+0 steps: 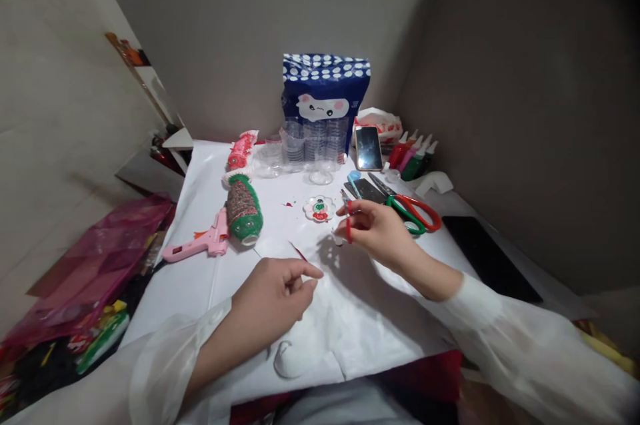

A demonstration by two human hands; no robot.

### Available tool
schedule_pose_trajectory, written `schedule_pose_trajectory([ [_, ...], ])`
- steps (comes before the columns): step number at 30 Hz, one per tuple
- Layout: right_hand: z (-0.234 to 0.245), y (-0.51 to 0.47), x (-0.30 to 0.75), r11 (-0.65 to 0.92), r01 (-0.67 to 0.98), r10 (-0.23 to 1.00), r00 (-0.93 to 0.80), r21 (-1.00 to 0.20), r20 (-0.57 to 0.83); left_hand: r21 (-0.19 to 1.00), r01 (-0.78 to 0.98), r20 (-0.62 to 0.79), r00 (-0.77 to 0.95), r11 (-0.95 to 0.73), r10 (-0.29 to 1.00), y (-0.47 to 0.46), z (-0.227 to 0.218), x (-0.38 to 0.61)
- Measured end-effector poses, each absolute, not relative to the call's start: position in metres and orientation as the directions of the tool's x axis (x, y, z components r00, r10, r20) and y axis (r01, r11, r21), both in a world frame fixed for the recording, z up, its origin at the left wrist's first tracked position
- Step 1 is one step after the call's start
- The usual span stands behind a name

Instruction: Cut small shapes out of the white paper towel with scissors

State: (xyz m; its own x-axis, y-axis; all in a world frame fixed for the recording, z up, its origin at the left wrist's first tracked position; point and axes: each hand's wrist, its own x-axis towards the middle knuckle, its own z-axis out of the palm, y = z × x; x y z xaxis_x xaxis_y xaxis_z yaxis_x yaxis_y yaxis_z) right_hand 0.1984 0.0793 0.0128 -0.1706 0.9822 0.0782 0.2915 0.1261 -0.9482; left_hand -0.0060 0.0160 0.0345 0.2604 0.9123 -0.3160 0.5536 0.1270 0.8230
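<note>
— So, from the head view, which step was in hand?
— Trimming, I judged: the right hand gripped small red scissors, fingers clenched through the loops, over the table

— And the piece?
— A red sliver lay just beyond the left hand, whose pinched fingers looked empty; next called for a careful pickup

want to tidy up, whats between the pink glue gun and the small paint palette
In the head view, a green patterned bottle lies between the pink glue gun and the small palette.
</note>
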Motion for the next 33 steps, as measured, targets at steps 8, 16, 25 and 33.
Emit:
schedule_pose_trajectory([
  [8, -0.030, 0.106, 0.187, 0.276, 0.505, 0.958, -0.212, -0.818, 0.193, 0.664, 0.747, -0.216, 0.211, -0.015, 0.953, 0.029, 0.023, -0.009],
  [16, -0.033, 0.108, 0.192, 0.351, 0.559, 0.936, -0.227, -0.752, 0.269, 0.329, 0.934, -0.276, 0.233, -0.136, 0.932, 0.036, 0.013, -0.006],
  [25, -0.015, 0.103, 0.202, 0.304, 0.454, 0.952, -0.174, -0.837, 0.252, 0.265, 0.937, -0.195, 0.282, -0.227, 0.939, 0.032, 0.007, -0.005],
  [33, -0.011, 0.035, 0.194, 0.245, 0.478, 0.878, -0.479, -0.843, -0.017, 0.341, 0.912, -0.107, 0.278, -0.228, 0.955, 0.034, 0.013, -0.006],
])
